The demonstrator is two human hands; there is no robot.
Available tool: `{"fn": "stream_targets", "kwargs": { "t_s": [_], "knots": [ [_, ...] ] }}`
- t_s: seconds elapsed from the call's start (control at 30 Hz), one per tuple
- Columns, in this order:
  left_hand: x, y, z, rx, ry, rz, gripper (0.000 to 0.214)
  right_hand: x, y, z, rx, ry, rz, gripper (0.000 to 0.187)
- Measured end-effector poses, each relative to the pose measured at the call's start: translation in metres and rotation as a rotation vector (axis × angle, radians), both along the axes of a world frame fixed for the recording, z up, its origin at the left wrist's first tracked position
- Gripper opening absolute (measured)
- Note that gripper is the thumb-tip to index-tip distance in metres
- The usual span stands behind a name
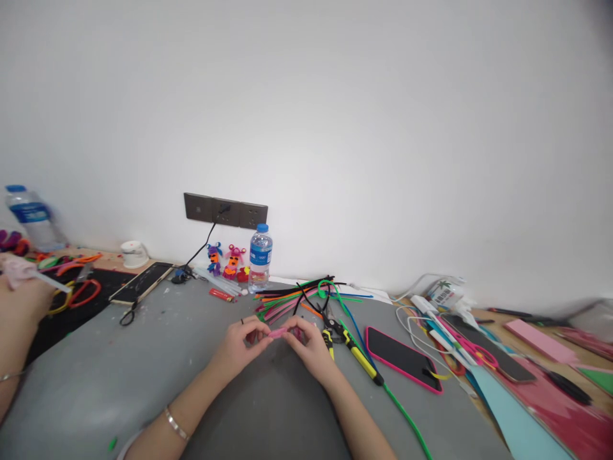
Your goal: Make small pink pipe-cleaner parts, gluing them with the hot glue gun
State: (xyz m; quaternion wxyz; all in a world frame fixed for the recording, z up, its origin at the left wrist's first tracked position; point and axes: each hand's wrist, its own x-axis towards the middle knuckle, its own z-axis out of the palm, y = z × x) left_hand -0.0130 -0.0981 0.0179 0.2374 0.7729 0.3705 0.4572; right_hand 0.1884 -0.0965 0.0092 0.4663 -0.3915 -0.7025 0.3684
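My left hand (239,345) pinches one end of a short pink pipe cleaner (276,333) between thumb and fingers. At its other end, the fingertips of my right hand (310,348) are closed on it too. Both hands hover low over the grey mat, and part of the pink piece is hidden by the fingers. Just beyond them lies a bundle of coloured pipe cleaners (282,305) in pink, orange, green and black. Yellow-and-black pliers (357,356) rest right beside my right hand.
A water bottle (260,259) stands against the wall by two small pipe-cleaner figures (234,262). A pink-cased phone (402,358) lies to the right, near pink scissors (481,354). At far left, another person's hand (23,300) holds a glue stick near scissors (86,294).
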Motion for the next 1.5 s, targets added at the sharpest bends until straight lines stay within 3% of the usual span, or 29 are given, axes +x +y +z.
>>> {"fn": "stream_targets", "kwargs": {
  "t_s": [1.13,1.5],
  "knots": [
    [0.0014,0.0019,-0.0016,0.014,0.002,0.012,0.005,-0.0013,-0.0039,0.0057,-0.008,-0.097,-0.015,0.016],
    [0.0007,0.0029,-0.0017,-0.100,-0.082,0.021,0.013,-0.0010,-0.0041,0.0061,0.001,-0.028,0.002,0.019]
  ]
}}
